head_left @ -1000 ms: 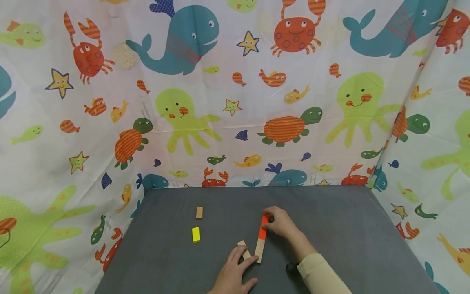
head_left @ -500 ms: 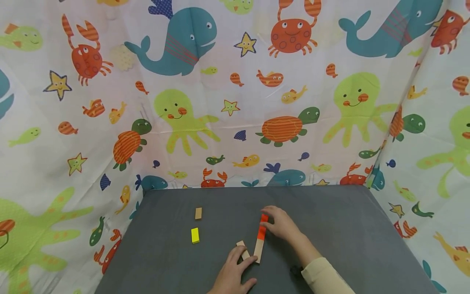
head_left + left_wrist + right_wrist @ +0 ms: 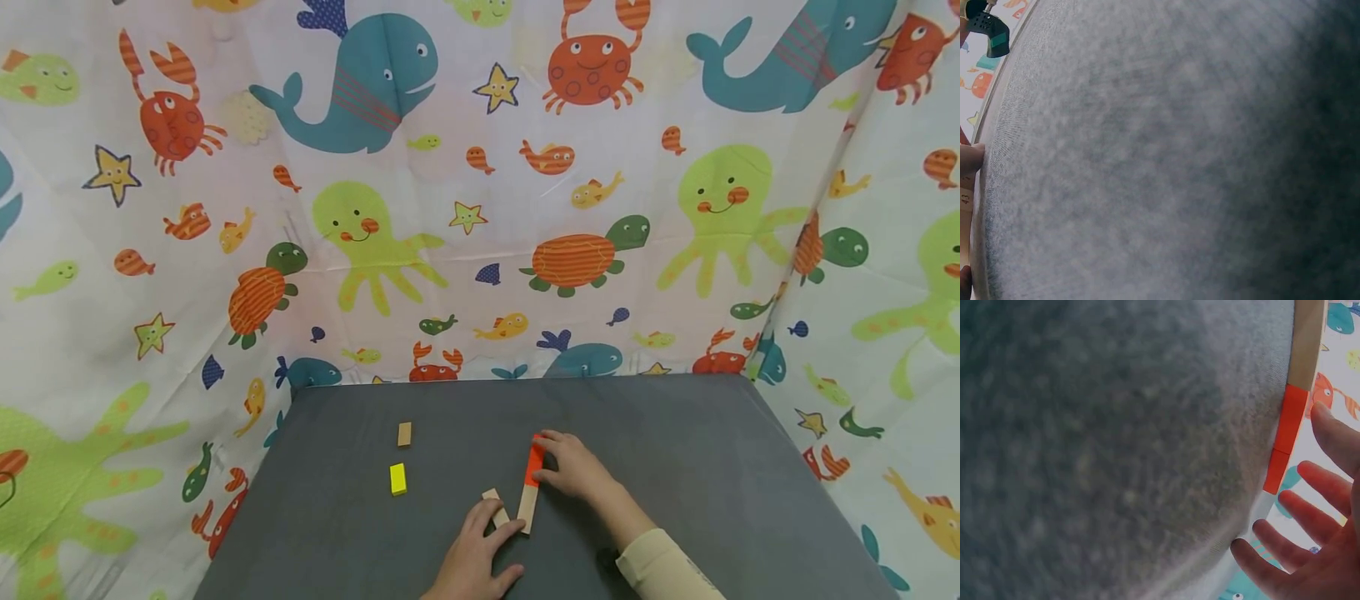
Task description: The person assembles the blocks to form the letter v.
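Note:
Two red blocks (image 3: pixel 534 463), laid end to end, continue from a plain wooden block (image 3: pixel 528 510) in one straight row on the grey table. My right hand (image 3: pixel 579 468) is at the right side of the red blocks, thumb and fingers spread. In the right wrist view, the fingers (image 3: pixel 1310 515) look straight and relaxed beside the red blocks (image 3: pixel 1287 419). My left hand (image 3: pixel 474 552) rests over a second wooden block (image 3: pixel 497 507), which lies slanted and partly covered. Its index fingertip is right at the near end of the row, and the thumb points away from the blocks.
Farther left lie a yellow block (image 3: pixel 398 479) and a small wooden block (image 3: pixel 405 434). A small black object (image 3: pixel 609 558) shows by the right sleeve (image 3: pixel 660 562). Behind the table (image 3: pixel 337 517) hangs a curtain (image 3: pixel 465 292) printed with sea animals.
My right hand has come down slightly along the red blocks, its fingers moving from their far end to their right side. The left hand stays in place. The head view has shifted slightly.

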`<state>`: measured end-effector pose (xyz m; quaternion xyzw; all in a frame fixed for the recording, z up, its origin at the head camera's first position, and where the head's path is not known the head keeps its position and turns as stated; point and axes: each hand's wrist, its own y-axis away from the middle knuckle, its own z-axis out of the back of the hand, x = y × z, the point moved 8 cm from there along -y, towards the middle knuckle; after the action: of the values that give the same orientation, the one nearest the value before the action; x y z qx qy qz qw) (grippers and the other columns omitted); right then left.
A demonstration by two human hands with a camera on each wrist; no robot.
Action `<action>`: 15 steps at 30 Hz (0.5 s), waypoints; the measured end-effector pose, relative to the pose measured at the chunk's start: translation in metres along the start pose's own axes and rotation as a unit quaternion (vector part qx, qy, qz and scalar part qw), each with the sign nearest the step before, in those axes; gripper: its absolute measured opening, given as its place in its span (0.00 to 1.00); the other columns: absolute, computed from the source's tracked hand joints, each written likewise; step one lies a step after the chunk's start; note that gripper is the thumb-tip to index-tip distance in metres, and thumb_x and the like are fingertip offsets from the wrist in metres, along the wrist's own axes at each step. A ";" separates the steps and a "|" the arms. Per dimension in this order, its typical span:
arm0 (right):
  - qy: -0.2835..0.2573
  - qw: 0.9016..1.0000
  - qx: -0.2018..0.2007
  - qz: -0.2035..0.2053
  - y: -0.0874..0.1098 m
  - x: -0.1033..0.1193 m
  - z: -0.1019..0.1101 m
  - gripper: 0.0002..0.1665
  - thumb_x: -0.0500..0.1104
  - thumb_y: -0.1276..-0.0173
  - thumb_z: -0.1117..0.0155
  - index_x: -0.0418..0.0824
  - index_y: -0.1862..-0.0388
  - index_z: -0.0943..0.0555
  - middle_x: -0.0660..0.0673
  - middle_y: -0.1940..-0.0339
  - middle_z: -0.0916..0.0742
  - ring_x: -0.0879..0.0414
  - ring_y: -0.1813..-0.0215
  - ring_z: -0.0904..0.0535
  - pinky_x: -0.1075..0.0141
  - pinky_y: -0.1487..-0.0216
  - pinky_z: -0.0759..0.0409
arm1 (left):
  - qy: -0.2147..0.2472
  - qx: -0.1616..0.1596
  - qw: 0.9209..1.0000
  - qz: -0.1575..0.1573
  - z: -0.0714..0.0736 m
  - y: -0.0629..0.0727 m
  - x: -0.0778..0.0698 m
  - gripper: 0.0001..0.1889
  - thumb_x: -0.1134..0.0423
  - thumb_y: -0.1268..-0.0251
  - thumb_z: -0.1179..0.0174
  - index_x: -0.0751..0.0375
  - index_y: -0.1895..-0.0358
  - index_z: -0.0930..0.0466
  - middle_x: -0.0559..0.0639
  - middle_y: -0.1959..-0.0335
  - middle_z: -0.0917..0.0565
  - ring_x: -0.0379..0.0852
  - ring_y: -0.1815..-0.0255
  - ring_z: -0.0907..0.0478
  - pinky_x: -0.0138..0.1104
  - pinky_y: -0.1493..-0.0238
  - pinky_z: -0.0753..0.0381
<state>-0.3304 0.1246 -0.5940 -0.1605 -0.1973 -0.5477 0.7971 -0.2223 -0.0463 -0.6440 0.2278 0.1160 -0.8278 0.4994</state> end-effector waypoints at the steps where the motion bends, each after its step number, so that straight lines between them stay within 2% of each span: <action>1: 0.004 1.000 0.001 -0.002 0.000 -0.001 -0.001 0.37 0.52 0.37 0.25 0.41 0.31 0.23 0.38 0.28 0.24 0.35 0.27 0.32 0.39 0.31 0.28 | -0.001 0.001 1.000 0.001 0.000 0.000 0.000 0.31 0.36 0.39 0.34 0.22 0.32 0.31 0.44 0.26 0.38 0.53 0.26 0.40 0.54 0.40 0.19; 9: 0.026 0.999 0.010 -0.020 0.000 -0.003 -0.006 0.36 0.53 0.36 0.26 0.42 0.31 0.22 0.38 0.26 0.26 0.35 0.26 0.32 0.40 0.31 0.28 | -0.020 0.002 1.000 -0.003 0.003 -0.001 -0.003 0.31 0.37 0.39 0.33 0.21 0.32 0.31 0.45 0.27 0.37 0.52 0.27 0.38 0.54 0.39 0.20; 15: 0.036 0.999 0.017 -0.017 0.001 -0.002 -0.006 0.35 0.53 0.35 0.27 0.43 0.31 0.22 0.39 0.26 0.26 0.35 0.26 0.32 0.40 0.31 0.28 | -0.047 -0.014 0.998 -0.026 0.007 -0.002 -0.005 0.31 0.36 0.40 0.33 0.22 0.32 0.30 0.46 0.28 0.35 0.51 0.28 0.36 0.53 0.40 0.20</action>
<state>-0.3289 0.1238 -0.6003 -0.1237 -0.1801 -0.5634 0.7968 -0.2235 -0.0442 -0.6359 0.1788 0.1103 -0.8485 0.4857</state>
